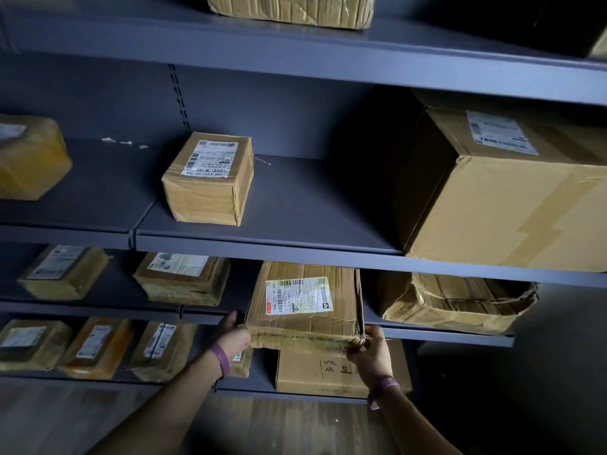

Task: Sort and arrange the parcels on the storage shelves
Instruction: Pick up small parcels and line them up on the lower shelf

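Nearest the camera, both hands grip one flat cardboard parcel at its front corners: the left hand is wrapped around the left corner, the right hand is clenched on the crushed right corner. The parcel rests on the third shelf with its front edge hanging out past the shelf lip, label facing up. Whether it is being slid in or drawn out cannot be told from this view; I judge it is the parcel in work and not yet settled.

Below it, on the bottom shelf, a hand-marked box sits under the hands, with three small parcels standing in a close row to the left; that row looks arranged. Beside the held parcel, a battered flat carton lies to the right and two small labelled parcels lie to the left, spaced apart.

Further up, the second shelf holds a small taped box alone in the middle, a large carton at the right and a yellow-wrapped parcel at the left edge, with wide bare gaps between. On the top shelf one parcel is partly seen.

By my reading the lower levels are mostly sorted, while the second shelf has room left and the held parcel awaits its final place.
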Tool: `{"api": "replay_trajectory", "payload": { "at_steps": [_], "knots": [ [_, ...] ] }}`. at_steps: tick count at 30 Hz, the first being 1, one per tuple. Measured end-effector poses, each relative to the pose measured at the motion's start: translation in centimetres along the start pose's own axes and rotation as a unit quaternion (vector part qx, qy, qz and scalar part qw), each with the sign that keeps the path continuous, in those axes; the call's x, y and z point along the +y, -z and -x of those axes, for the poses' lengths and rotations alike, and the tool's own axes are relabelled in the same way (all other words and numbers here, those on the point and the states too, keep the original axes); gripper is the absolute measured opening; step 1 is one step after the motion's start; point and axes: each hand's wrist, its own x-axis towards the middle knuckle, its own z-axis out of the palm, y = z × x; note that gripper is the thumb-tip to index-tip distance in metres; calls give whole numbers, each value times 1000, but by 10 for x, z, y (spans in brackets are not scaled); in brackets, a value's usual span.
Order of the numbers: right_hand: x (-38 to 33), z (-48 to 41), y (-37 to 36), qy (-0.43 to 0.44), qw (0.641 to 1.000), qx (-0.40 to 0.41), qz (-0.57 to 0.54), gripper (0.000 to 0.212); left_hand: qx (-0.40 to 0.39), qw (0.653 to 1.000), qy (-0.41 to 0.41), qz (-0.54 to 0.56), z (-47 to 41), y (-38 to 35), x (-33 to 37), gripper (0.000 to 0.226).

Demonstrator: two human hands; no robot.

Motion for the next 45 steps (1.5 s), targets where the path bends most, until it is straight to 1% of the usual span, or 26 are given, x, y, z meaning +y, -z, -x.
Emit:
{"api": "replay_trajectory", "payload": {
  "at_steps": [6, 8, 11, 14, 17, 19, 23, 25, 27, 29, 31, 32, 33, 34, 36, 38, 41, 43, 45],
  "knots": [
    [2, -14, -2, -2, 1000, 7, 17, 42, 13, 1000, -5, -16, -9, -7, 2, 31],
    [-2, -24, -4, 12, 999, 16, 34, 40, 24, 999, -19, -40, -15, -10, 8, 25],
    [-9, -48, -9, 17, 999, 19, 31, 42, 14, 996, -51, -73, -33, -15, 21, 20],
    [-11, -77, -18, 14, 1000, 3, 8, 42, 40, 996, -31, -70, -61, -22, 31, 20],
    [-9, -102, -28, 1, 1000, -24, -16, 42, 53, 998, 0, -47, -84, -33, 35, 9],
    [-3, -113, -36, -16, 998, -42, -42, 46, 39, 998, 12, -49, -95, -39, 31, 17],
    [11, -124, -47, -23, 996, -46, -68, 52, 16, 999, 12, -44, -107, -48, 13, 17],
    [15, -125, -49, -14, 997, -42, -64, 55, 34, 998, 11, -55, -110, -50, 7, 20],
    [17, -122, -46, -32, 997, -38, -61, 61, 53, 997, 23, -44, -107, -52, 2, 23],
    [20, -114, -39, -63, 995, -32, -71, 66, 29, 998, 47, -17, -96, -56, -4, 29],
    [22, -104, -26, -77, 994, -22, -73, 65, -43, 996, 76, 2, -82, -62, -9, 29],
    [23, -98, -18, -78, 994, -15, -68, 64, -89, 991, 97, 13, -73, -67, -7, 23],
    [24, -92, -9, -77, 995, -3, -63, 62, -134, 985, 106, 7, -63, -73, -3, 15],
    [25, -86, 1, -74, 996, 10, -57, 59, -168, 980, 105, -12, -55, -82, 1, 13],
    [24, -76, 24, -63, 996, 37, -49, 52, -204, 975, 80, -39, -39, -103, 14, 21],
    [21, -69, 53, -43, 995, 78, -45, 43, -235, 970, 47, -39, -21, -130, 29, 25],
    [17, -65, 103, -6, 985, 171, -16, 26, -252, 968, 4, -2, 3, -175, 51, 28],
    [16, -67, 142, 18, 971, 239, 1, 18, -238, 970, -23, 36, 14, -208, 67, 34],
    [19, -77, 185, 32, 955, 295, 2, 12, -222, 972, -34, 62, 21, -239, 84, 45]
  ]
}}
